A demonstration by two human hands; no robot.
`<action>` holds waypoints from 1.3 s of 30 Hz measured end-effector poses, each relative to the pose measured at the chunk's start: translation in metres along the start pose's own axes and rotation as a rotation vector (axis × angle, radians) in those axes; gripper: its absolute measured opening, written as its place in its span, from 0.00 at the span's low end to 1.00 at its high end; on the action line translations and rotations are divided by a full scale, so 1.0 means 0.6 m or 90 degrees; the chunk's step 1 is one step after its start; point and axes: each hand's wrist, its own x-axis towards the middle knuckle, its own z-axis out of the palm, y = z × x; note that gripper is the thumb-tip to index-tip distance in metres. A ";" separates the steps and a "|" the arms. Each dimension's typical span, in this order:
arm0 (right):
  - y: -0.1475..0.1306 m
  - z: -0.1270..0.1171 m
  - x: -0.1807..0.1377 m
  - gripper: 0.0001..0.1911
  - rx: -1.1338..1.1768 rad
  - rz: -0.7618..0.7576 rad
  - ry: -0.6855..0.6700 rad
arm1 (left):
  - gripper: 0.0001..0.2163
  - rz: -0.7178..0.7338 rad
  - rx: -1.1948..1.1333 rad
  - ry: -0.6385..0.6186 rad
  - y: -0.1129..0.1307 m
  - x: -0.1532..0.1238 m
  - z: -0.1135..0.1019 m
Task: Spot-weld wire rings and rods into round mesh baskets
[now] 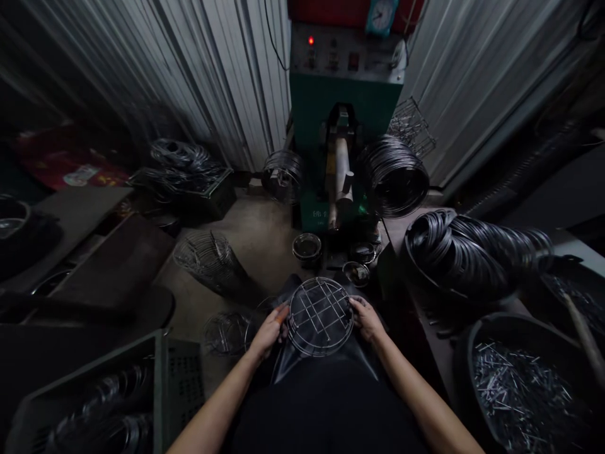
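Note:
Between my two hands is a round wire rack, with straight crossing wires inside its rings, held over my dark apron. My left hand grips its left rim; something orange shows on a finger there. On the opposite rim, my right hand is closed with thumb and fingers. Beyond the rack stands a green machine with a red light lit and a metal arm pointing toward me. Wire rings hang at the machine's right side, and a smaller bunch of rings at its left.
A stack of wire racks stands on the floor to the left. A green crate holds wire rings. At right are a large heap of rings and a black tub of short wire pieces. Small bowls sit below the machine.

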 end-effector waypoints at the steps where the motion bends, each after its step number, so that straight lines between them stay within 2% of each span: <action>1: 0.005 -0.002 -0.005 0.20 0.026 0.006 -0.002 | 0.28 0.017 0.005 -0.013 0.002 0.004 -0.001; 4: 0.015 -0.013 -0.013 0.21 0.081 0.025 -0.008 | 0.30 0.019 0.054 -0.044 0.006 0.017 -0.005; 8: 0.018 -0.027 -0.013 0.22 0.106 0.037 -0.028 | 0.31 -0.001 0.108 -0.018 -0.001 0.026 -0.010; 13: 0.005 -0.029 -0.009 0.23 0.044 0.018 -0.055 | 0.31 0.108 0.113 0.031 0.000 0.028 -0.015; 16: 0.000 -0.026 -0.004 0.24 0.002 0.008 -0.046 | 0.30 0.137 0.153 0.040 0.003 0.035 -0.020; 21: 0.001 -0.025 0.002 0.24 -0.080 -0.004 -0.032 | 0.29 0.133 0.238 -0.012 -0.003 0.053 -0.023; 27: 0.008 -0.029 0.009 0.19 -0.233 -0.099 -0.004 | 0.30 0.142 0.301 -0.029 -0.010 0.062 -0.026; 31: 0.005 -0.037 0.011 0.17 -0.311 -0.173 -0.039 | 0.31 0.155 0.340 -0.061 -0.010 0.059 -0.031; 34: -0.005 -0.044 0.009 0.17 -0.361 -0.193 -0.083 | 0.30 0.139 0.386 -0.098 0.006 0.057 -0.041; 37: -0.014 -0.049 0.003 0.22 -0.356 -0.149 -0.126 | 0.29 0.099 0.422 -0.180 0.038 0.060 -0.061; 39: -0.016 -0.050 -0.002 0.27 -0.322 -0.113 -0.156 | 0.33 0.066 0.421 -0.246 0.058 0.061 -0.073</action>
